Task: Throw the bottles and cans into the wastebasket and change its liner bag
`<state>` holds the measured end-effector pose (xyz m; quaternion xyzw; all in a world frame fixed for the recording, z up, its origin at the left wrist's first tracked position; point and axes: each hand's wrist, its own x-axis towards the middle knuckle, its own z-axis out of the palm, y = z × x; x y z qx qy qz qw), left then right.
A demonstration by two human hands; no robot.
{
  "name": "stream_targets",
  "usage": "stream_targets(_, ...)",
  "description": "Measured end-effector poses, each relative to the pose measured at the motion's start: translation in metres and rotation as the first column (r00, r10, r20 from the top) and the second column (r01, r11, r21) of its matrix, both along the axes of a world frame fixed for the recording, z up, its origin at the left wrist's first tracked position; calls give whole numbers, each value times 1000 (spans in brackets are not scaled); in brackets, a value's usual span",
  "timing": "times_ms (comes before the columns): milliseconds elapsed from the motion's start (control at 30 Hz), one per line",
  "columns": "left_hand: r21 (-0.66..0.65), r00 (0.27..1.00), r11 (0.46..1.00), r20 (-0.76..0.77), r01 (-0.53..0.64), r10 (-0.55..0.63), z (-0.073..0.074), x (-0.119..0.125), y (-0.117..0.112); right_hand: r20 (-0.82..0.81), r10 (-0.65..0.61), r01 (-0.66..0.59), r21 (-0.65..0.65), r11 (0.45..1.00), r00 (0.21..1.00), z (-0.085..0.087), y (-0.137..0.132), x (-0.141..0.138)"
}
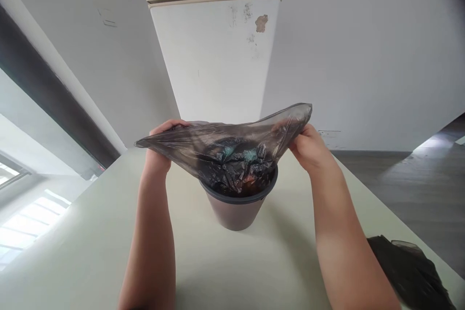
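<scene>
Left hand: the left hand (159, 149) is closed around the left edge of a plastic bag (203, 138); its fingertips are curled over the film and are partly veiled by it.
Right hand: the right hand (310, 147) is pinched shut on the bag's right edge, with the fingers seen only dimly through the plastic.
Plastic bag: a thin, smoky, see-through film is held stretched between both hands, just above a bin (236, 213), and sags down into the bin's mouth in the middle.
Bin: a small round pot with a dark rim is stood on the pale worktop (90, 232) between the forearms; its far rim is covered by the bag.
Bin contents: crumpled dark plastic is seen inside, with teal and reddish patches that cannot be identified.
Second bag: another dark bag (410, 271) is laid on the worktop at the lower right, cut off by the picture's edge.
Background: a white refrigerator (218, 68) is stood against the wall behind the bin; its lower part is hidden by the bag, and the small brand lettering at its top cannot be read with certainty.
</scene>
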<state>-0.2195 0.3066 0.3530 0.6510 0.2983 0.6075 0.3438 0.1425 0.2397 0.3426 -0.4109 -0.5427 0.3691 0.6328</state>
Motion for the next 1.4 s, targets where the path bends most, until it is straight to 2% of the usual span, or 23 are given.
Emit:
stream_targets(67,83,997,993,32,-79,76,6,2,-4,-57,-62,66,72,995,996,2,-1,4)
stream_targets(133,114,993,988,64,-104,97,10,1,-7,-75,-83,92,127,988,994,5,-3,11)
stream_targets(233,30,990,991,60,-130,128,13,-8,-6,-26,-82,85,133,987,996,8,-10,25)
stream_targets(333,-80,986,984,-59,-162,157,10,-25,-3,42,-43,39,93,995,998,12,-19,38)
stream_targets(433,-169,956,977,-281,-130,79,1,-43,-1,83,-14,6,94,996,996,16,-27,50)
stream_targets(500,-237,879,961,-477,-141,11,-6,-53,0,97,-12,3,89,996,995,15,-29,57)
stream_targets(567,-293,758,939,-650,-179,-59,-12,-60,0,140,41,-47,38,998,989,10,-28,65)
stream_targets(633,-338,647,924,-748,-179,-148,-18,-62,2,234,188,-174,-80,982,954,2,-22,70)
stream_targets(700,-326,618,937,-765,-128,-181,-23,-59,6,317,359,-302,-215,929,878,-8,-13,71)
stream_targets(767,-245,701,968,-700,-55,-137,-25,-50,9,327,479,-402,-278,873,815,-15,-5,65)
stream_targets(867,-156,854,986,-503,62,-133,-18,-24,6,249,531,-489,-214,846,810,-16,-1,44)
stream_targets(933,-153,917,976,-347,153,-199,-8,-3,-4,181,484,-465,-139,874,856,-9,-5,25)
stream_targets(1000,-123,954,970,-191,209,-230,4,16,-16,118,386,-381,-68,922,915,3,-13,6)
stream_targets(1100,-21,965,965,-19,260,-261,18,36,-34,54,265,-269,69,961,963,19,-25,-19)
stream_targets(1167,34,955,958,80,283,-285,22,45,-43,14,256,-254,173,952,967,26,-31,-33)
stream_targets(1233,36,938,952,159,305,-307,24,52,-52,-48,292,-275,221,936,955,29,-35,-45)
stream_targets(1300,-15,926,939,172,344,-337,25,60,-61,-106,344,-318,208,925,933,29,-39,-54)
stream_targets(1400,-89,946,942,29,325,-323,27,72,-76,-116,413,-395,155,906,903,29,-45,-64)
